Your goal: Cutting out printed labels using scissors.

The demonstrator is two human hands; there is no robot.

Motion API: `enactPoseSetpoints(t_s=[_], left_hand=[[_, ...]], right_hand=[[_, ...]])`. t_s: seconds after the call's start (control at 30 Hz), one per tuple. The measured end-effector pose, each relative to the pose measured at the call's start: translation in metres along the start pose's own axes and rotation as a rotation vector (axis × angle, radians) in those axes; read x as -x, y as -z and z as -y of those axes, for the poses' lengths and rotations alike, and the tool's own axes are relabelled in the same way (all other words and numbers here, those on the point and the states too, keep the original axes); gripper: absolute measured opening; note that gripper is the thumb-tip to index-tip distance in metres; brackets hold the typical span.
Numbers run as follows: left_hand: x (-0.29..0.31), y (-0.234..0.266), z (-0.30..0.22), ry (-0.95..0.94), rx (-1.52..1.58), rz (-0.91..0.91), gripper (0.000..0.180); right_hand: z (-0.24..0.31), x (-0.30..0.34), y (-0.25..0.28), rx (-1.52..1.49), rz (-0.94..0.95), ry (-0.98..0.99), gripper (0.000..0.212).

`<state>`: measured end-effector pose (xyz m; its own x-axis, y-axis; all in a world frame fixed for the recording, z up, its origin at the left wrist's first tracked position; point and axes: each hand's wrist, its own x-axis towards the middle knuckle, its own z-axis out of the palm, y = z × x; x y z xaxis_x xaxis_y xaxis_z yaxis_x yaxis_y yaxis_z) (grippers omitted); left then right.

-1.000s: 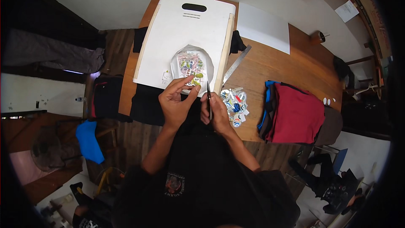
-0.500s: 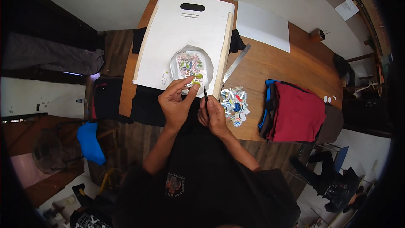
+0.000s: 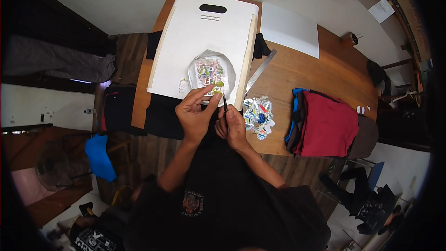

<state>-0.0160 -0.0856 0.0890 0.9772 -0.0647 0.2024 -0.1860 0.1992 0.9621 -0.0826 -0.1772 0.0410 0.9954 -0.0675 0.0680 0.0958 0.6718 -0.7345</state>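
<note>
My left hand (image 3: 192,110) is over the near part of a white board (image 3: 200,32), its thumb and index finger closed at the near edge of a printed sheet (image 3: 204,70) with green and pink designs. The sheet lies inside a rounded white paper-like ring (image 3: 230,67) on the board. My right hand (image 3: 232,128) grips a slim dark pointed tool (image 3: 226,104), its tip up beside my left thumb. Whether the tip touches the sheet I cannot tell.
Cut-out round stickers (image 3: 259,116) lie in a heap right of the board, below a metal ruler (image 3: 261,72). Folded clothes (image 3: 327,123) are stacked on the wooden table (image 3: 297,72) further right. Another person (image 3: 100,234) is at the lower left.
My hands stay in nearly the same place, with the right hand and tool shifted slightly left. The person at the lower left now shows more of a dark printed shirt.
</note>
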Motion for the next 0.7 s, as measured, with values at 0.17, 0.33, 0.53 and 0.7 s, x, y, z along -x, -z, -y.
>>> enactPoseSetpoints(t_s=[0.17,0.33,0.53,0.7], left_hand=[[-0.0004,-0.0009,-0.0008,0.008,-0.002,-0.001,0.032],[-0.0006,-0.0011,-0.0009,0.005,0.014,-0.009,0.031],[-0.0003,-0.0012,0.0007,0.008,0.017,-0.022,0.032],[-0.0008,-0.0014,-0.0006,0.01,0.014,-0.02,0.032]], right_hand=[[-0.0052,0.0018,0.0045,-0.002,-0.015,-0.027,0.033],[0.0006,-0.0005,-0.0001,0.004,-0.016,-0.023,0.032],[-0.0015,-0.0011,0.0023,-0.002,-0.03,-0.025,0.033],[-0.0039,-0.0005,0.004,-0.003,-0.031,-0.05,0.034]])
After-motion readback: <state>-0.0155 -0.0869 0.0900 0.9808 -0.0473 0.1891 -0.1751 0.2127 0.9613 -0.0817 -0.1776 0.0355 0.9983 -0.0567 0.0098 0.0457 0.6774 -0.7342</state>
